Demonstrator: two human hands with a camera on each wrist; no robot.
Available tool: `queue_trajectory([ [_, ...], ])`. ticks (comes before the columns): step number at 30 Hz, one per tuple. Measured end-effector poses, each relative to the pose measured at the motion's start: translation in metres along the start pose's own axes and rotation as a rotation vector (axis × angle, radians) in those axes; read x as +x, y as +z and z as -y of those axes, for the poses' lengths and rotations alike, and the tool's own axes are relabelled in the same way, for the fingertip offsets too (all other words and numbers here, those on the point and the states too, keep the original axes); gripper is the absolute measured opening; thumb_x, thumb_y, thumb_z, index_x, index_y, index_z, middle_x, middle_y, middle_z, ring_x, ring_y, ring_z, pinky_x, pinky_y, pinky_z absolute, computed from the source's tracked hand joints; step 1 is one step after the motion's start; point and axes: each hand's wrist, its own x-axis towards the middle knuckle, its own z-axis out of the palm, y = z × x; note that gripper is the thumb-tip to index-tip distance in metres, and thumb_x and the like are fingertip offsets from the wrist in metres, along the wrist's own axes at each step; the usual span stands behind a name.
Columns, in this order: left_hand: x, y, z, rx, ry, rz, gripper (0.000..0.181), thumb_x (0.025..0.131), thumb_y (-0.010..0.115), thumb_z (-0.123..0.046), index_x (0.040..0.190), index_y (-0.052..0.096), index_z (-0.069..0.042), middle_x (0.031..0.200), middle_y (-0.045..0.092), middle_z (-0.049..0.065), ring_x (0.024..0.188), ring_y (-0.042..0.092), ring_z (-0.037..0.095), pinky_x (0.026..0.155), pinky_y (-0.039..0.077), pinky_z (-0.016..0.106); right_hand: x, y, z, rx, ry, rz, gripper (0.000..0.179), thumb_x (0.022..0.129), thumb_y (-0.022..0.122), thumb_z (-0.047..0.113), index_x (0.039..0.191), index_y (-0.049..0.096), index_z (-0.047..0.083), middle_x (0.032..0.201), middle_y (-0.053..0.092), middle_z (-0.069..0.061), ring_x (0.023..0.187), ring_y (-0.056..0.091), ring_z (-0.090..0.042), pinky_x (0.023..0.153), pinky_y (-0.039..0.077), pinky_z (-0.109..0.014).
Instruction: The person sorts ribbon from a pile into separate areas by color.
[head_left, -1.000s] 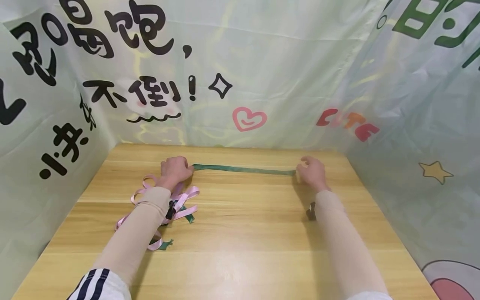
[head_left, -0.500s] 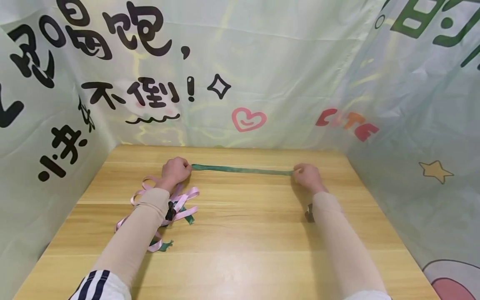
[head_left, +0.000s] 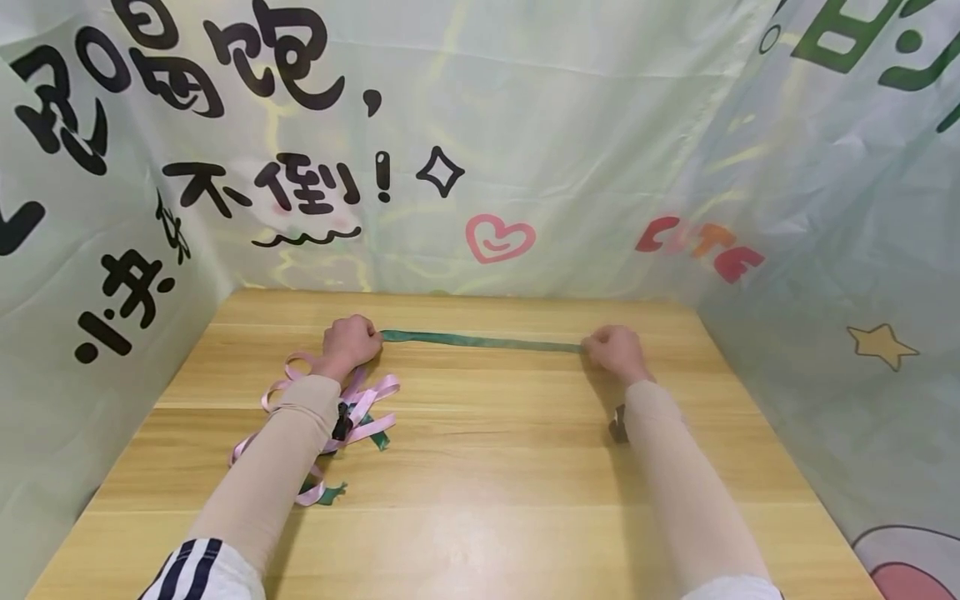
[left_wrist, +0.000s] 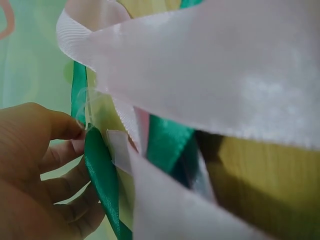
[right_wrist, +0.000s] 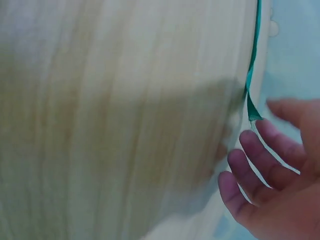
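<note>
A narrow green ribbon [head_left: 480, 342] stretches almost straight across the far part of the table, between the two hands. My left hand [head_left: 351, 343] pinches its left end between thumb and forefinger; fine loose threads show there in the left wrist view. At the other end is my right hand [right_wrist: 270, 170], its fingers spread and gently bent. The ribbon's frayed tip lies at the forefinger, with the thumb apart from it. Under my left wrist lies a loose pile of pink ribbons [head_left: 366, 404], mixed with short green ribbon pieces [head_left: 378, 437].
The wooden table [head_left: 487, 467] has a printed cloth backdrop [head_left: 570, 150] along its back and sides. Pink ribbon loops [left_wrist: 200, 65] hang close in front of the left wrist camera. My left forearm covers part of the pile.
My right hand has come left and closer to the green ribbon's right end. My left hand stays nearly in place, and the ribbon has shifted slightly left.
</note>
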Motion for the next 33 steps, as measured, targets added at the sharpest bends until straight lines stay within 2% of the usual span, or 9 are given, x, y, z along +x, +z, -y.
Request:
queue_trajectory([
  [3,0.002,0.002,0.001,0.025,-0.011,0.012,0.046,0.103,0.053,-0.022,0.059,0.038,-0.018,0.053,0.029,-0.004,0.057,0.03,0.019,0.076,0.038,0.045,0.001,0.0,0.003,-0.004,-0.039,0.066,0.047,0.1,0.07,0.031,0.126,0.067,-0.008,0.12,0.071,-0.03,0.108,0.068,-0.043,0.098,0.054,-0.056],
  [5,0.002,0.003,0.001,0.05,-0.017,0.006,0.046,0.103,0.054,-0.025,0.059,0.041,-0.017,0.053,0.034,-0.003,0.059,0.038,0.021,0.08,0.042,0.049,0.001,-0.001,0.003,-0.018,-0.054,0.093,0.042,0.099,0.072,0.028,0.121,0.069,-0.007,0.118,0.072,-0.028,0.108,0.067,-0.042,0.098,0.053,-0.056],
  [9,0.003,0.004,0.0,0.09,-0.024,-0.003,0.045,0.103,0.059,-0.03,0.062,0.049,-0.016,0.057,0.046,-0.001,0.067,0.053,0.028,0.085,0.047,0.055,0.003,-0.001,0.002,-0.062,-0.057,0.083,0.028,0.099,0.067,0.018,0.108,0.075,-0.007,0.105,0.074,-0.024,0.096,0.065,-0.036,0.09,0.054,-0.051],
  [13,0.004,0.006,0.0,0.108,-0.037,-0.001,0.042,0.102,0.06,-0.031,0.065,0.054,-0.015,0.063,0.054,0.002,0.074,0.059,0.032,0.088,0.048,0.058,0.006,0.002,-0.003,-0.054,-0.014,0.056,0.029,0.101,0.063,0.018,0.11,0.074,-0.007,0.106,0.074,-0.023,0.094,0.064,-0.033,0.089,0.054,-0.049],
  [18,0.004,0.007,0.0,0.088,-0.072,-0.014,0.047,0.11,0.043,-0.037,0.077,0.062,-0.008,0.089,0.071,0.02,0.093,0.066,0.045,0.095,0.047,0.063,0.006,0.003,-0.004,-0.033,0.007,0.048,0.035,0.102,0.065,0.025,0.113,0.072,-0.007,0.107,0.074,-0.023,0.096,0.066,-0.033,0.091,0.055,-0.05],
  [22,0.003,0.007,-0.003,0.074,-0.1,-0.01,0.068,0.112,0.029,-0.053,0.095,0.069,-0.001,0.111,0.072,0.028,0.107,0.063,0.052,0.099,0.044,0.067,0.003,0.001,0.002,-0.048,0.0,0.045,0.032,0.099,0.071,0.025,0.108,0.074,-0.006,0.098,0.075,-0.019,0.089,0.067,-0.028,0.082,0.056,-0.042],
  [26,0.006,0.008,-0.007,0.119,-0.117,0.005,0.063,0.109,0.041,-0.056,0.089,0.068,-0.002,0.103,0.072,0.025,0.105,0.062,0.05,0.098,0.043,0.066,0.003,0.002,0.005,-0.066,0.009,0.04,0.029,0.097,0.073,0.022,0.104,0.075,-0.006,0.094,0.075,-0.018,0.086,0.066,-0.028,0.079,0.054,-0.039],
  [29,0.009,0.009,-0.01,0.149,-0.132,0.007,0.051,0.106,0.053,-0.049,0.08,0.062,-0.005,0.099,0.071,0.024,0.104,0.062,0.048,0.098,0.044,0.064,0.004,0.004,0.003,-0.069,0.021,0.029,0.03,0.097,0.072,0.023,0.105,0.074,-0.006,0.099,0.075,-0.02,0.092,0.066,-0.033,0.086,0.055,-0.045],
  [33,0.01,0.011,-0.012,0.159,-0.147,0.003,0.046,0.104,0.058,-0.045,0.081,0.063,-0.006,0.1,0.071,0.025,0.104,0.061,0.048,0.099,0.044,0.063,0.006,0.005,-0.001,-0.071,0.054,-0.006,0.031,0.098,0.071,0.024,0.107,0.074,-0.006,0.106,0.074,-0.023,0.099,0.066,-0.038,0.092,0.054,-0.051],
])
